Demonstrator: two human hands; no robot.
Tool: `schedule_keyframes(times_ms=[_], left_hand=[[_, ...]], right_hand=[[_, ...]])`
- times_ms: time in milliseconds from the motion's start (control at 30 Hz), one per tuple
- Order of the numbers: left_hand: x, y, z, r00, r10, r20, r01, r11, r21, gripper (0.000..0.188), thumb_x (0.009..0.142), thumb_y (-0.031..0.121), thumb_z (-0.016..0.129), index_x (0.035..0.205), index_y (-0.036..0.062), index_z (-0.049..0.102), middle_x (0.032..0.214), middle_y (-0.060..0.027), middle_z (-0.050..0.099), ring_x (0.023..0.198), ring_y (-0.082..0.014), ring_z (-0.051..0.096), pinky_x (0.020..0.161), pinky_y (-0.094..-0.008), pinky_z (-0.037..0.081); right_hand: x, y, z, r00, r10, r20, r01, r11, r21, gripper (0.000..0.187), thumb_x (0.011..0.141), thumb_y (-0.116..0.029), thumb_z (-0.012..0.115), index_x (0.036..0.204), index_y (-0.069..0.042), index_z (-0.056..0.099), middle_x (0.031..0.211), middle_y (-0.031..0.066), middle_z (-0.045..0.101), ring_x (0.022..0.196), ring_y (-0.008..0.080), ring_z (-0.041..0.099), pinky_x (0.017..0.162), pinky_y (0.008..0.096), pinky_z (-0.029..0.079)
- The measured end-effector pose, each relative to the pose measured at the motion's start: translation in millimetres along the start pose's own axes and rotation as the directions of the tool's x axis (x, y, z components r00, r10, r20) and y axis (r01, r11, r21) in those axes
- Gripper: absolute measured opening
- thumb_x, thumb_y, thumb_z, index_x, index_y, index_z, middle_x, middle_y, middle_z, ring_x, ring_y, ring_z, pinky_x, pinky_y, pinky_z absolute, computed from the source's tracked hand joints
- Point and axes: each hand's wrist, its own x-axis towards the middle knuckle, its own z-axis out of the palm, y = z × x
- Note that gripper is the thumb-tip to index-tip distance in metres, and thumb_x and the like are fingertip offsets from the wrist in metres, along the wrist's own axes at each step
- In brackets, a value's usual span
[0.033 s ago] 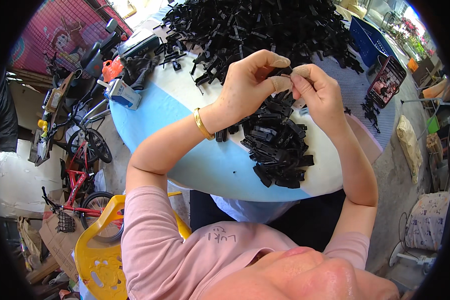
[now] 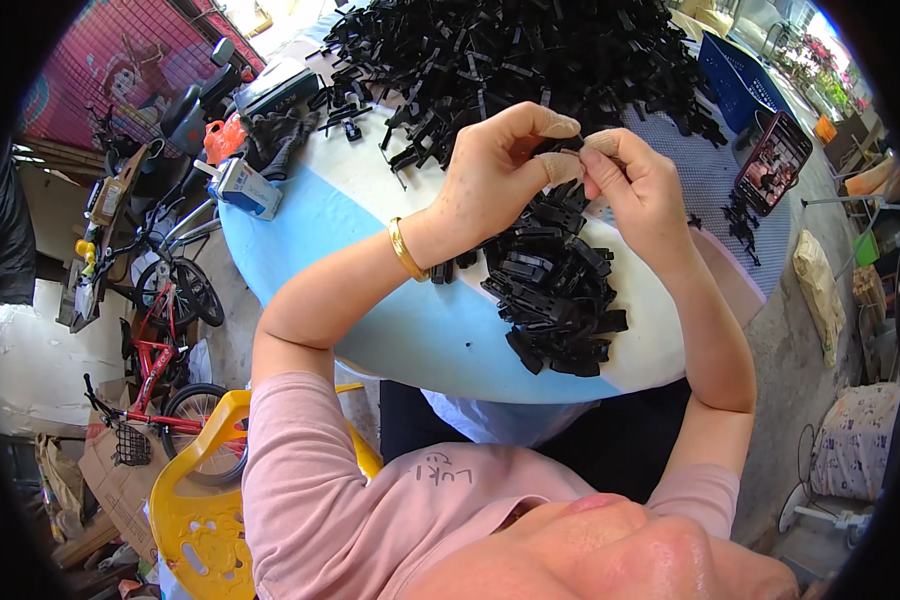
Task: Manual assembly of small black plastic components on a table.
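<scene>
Above the table my left hand (image 2: 498, 170) pinches a small black plastic part (image 2: 568, 144) between thumb and forefinger, both wrapped in tan tape. My right hand (image 2: 638, 192) meets it there, its thumb and taped forefinger closed together at the part's right end. Whether the right hand holds a second piece is hidden by the fingers. Just below the hands lies a small heap of black plastic clips (image 2: 550, 270). A much larger pile of loose black parts (image 2: 530, 60) covers the far side of the table.
The round table (image 2: 370, 330) has a blue and white top. A propped phone (image 2: 773, 165) and a blue basket (image 2: 735, 85) stand at its right. A blue-and-white carton (image 2: 246, 188) sits at the left edge. A yellow chair (image 2: 185, 510) and red bicycle (image 2: 150, 375) are on the left.
</scene>
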Motion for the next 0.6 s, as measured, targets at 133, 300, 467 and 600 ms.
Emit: schedule_keyframes(times_ms=[133,300,467,600], left_hand=[[-1.7,1.6,-3.1,0.999,-0.014,0.043,0.004,0.973,0.230,0.023,0.076,-0.003,0.064,0.098,-0.0016,0.057,0.086,-0.0062,0.061,0.079,-0.0094,0.059,0.072,-0.0222,0.050],[4.7,-3.1,-8.4,0.921,0.333,0.201,-0.387,0.741,0.549,0.025,0.072,0.000,0.067,0.095,-0.0017,0.058,0.082,-0.0086,0.062,0.071,-0.0105,0.060,0.067,-0.0216,0.050],[2.3,6.2,-0.1,0.977,0.049,0.207,-0.139,0.883,0.449,0.027,0.068,0.011,0.071,0.090,0.0039,0.058,0.077,-0.0112,0.061,0.065,-0.0223,0.060,0.061,-0.0290,0.049],[4.5,1.3,-7.5,0.773,0.015,0.634,-0.263,0.917,0.299,0.027,0.070,0.021,0.071,0.087,0.0030,0.061,0.080,-0.0094,0.061,0.073,-0.0224,0.059,0.068,-0.0319,0.048]], right_hand=[[3.0,-4.4,-1.7,0.992,0.120,0.031,-0.120,0.993,0.013,0.012,0.088,-0.012,0.052,0.085,-0.002,0.056,0.064,-0.0025,0.052,0.056,0.0025,0.043,0.049,0.0169,0.034],[10.2,1.8,-8.2,0.967,0.239,0.094,-0.247,0.965,0.090,0.011,0.087,-0.012,0.052,0.084,-0.002,0.057,0.064,-0.0029,0.051,0.054,0.0010,0.039,0.047,0.0167,0.030],[39.2,33.0,-56.3,0.963,0.077,0.258,-0.055,0.994,-0.091,0.020,0.080,-0.015,0.059,0.094,0.000,0.060,0.069,-0.0029,0.054,0.058,0.0036,0.044,0.050,0.0203,0.037],[45.9,62.2,-51.0,0.967,0.196,0.164,-0.049,0.772,-0.633,0.024,0.069,-0.012,0.061,0.090,-0.001,0.063,0.064,0.0078,0.058,0.060,0.0145,0.056,0.058,0.0287,0.045]])
